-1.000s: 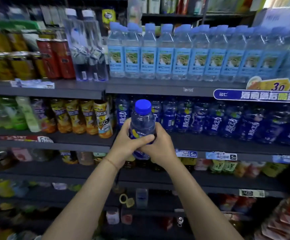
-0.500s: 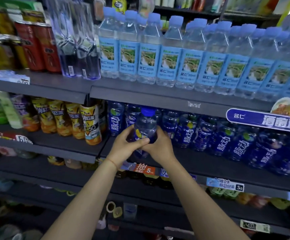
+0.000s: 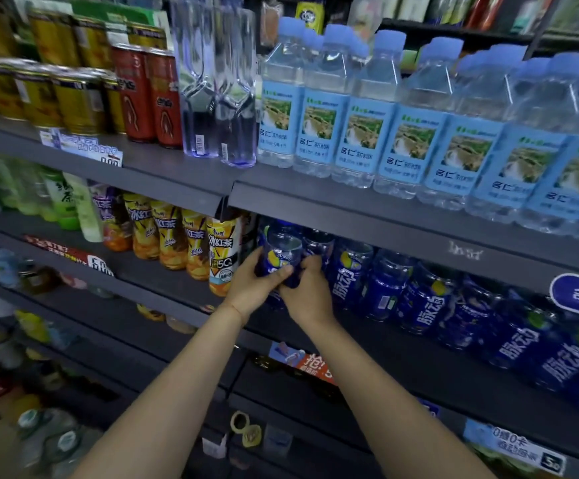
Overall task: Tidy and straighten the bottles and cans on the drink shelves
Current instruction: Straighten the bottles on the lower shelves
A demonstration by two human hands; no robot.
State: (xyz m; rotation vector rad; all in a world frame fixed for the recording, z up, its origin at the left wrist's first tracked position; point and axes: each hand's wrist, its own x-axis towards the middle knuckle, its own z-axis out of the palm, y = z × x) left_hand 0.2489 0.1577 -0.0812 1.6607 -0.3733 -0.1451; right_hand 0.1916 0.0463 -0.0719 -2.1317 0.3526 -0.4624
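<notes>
A blue drink bottle [image 3: 283, 252] with a yellow lemon mark stands upright at the left end of the row of blue bottles [image 3: 430, 305] on the second shelf. Its cap is hidden under the shelf edge above. My left hand [image 3: 253, 288] wraps its left side and front. My right hand [image 3: 307, 293] grips its lower right side. Both hands hold the bottle just inside the shelf [image 3: 419, 361].
Yellow iced-tea bottles [image 3: 191, 243] stand just left of the held bottle. Pale-blue water bottles [image 3: 367, 108], two clear bottles [image 3: 219, 88] and red and gold cans [image 3: 146, 95] fill the shelf above. Price tags [image 3: 302, 361] line the shelf edges. Lower shelves hold blurred goods.
Both hands carried the blue bottle from in front of the shelves forward into the second shelf, at the left end of the blue row. The view moved closer.
</notes>
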